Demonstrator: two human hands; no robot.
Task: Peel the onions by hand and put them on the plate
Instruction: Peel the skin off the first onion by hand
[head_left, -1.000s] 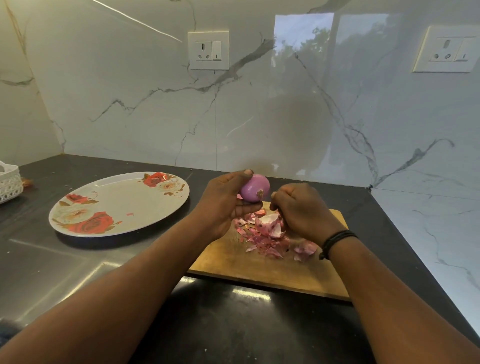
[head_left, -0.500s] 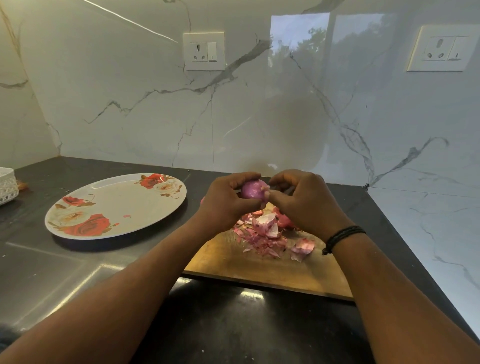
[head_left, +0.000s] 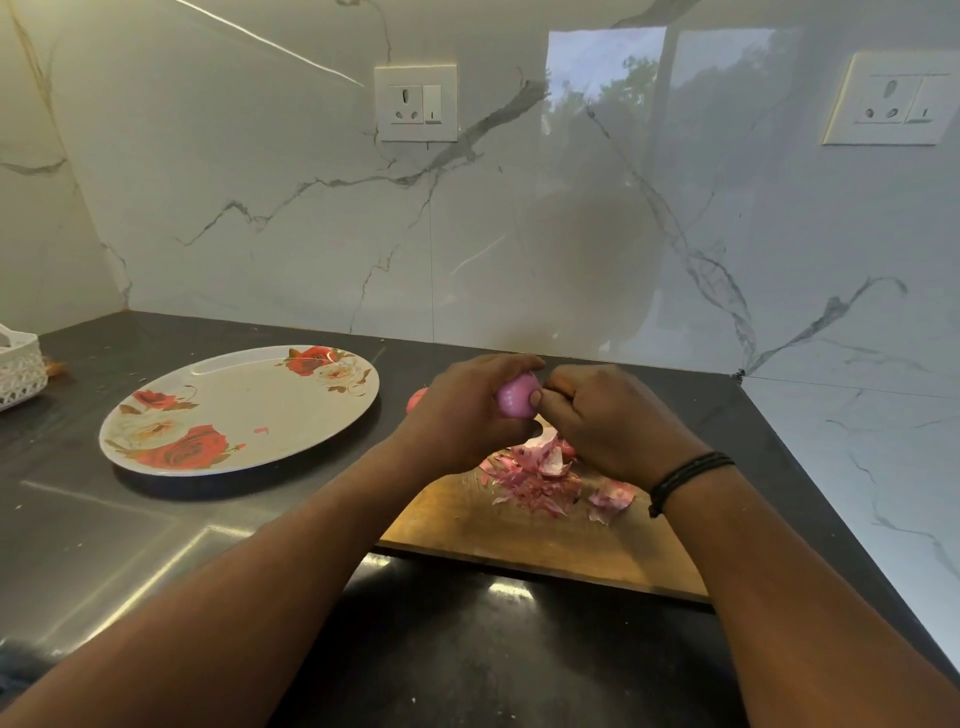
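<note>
A small purple onion (head_left: 514, 397) is held above the far end of the wooden cutting board (head_left: 524, 535). My left hand (head_left: 462, 410) grips it from the left, fingers curled over its top. My right hand (head_left: 605, 421) meets it from the right, thumb pressed on its skin and fingers curled. A heap of pink onion peels (head_left: 540, 478) lies on the board below my hands. The oval floral plate (head_left: 234, 400) lies to the left and holds only a tiny peel scrap. Another reddish onion (head_left: 415, 399) peeks out behind my left hand.
A white lattice basket (head_left: 18, 371) stands at the far left edge of the dark counter (head_left: 467, 665). Marble wall panels with two sockets close off the back and right. A steel patch of counter (head_left: 104, 561) lies in front of the plate.
My right hand rose from the peel heap to the onion and now pinches at its skin. My left hand kept hold of the onion and shifted only slightly.
</note>
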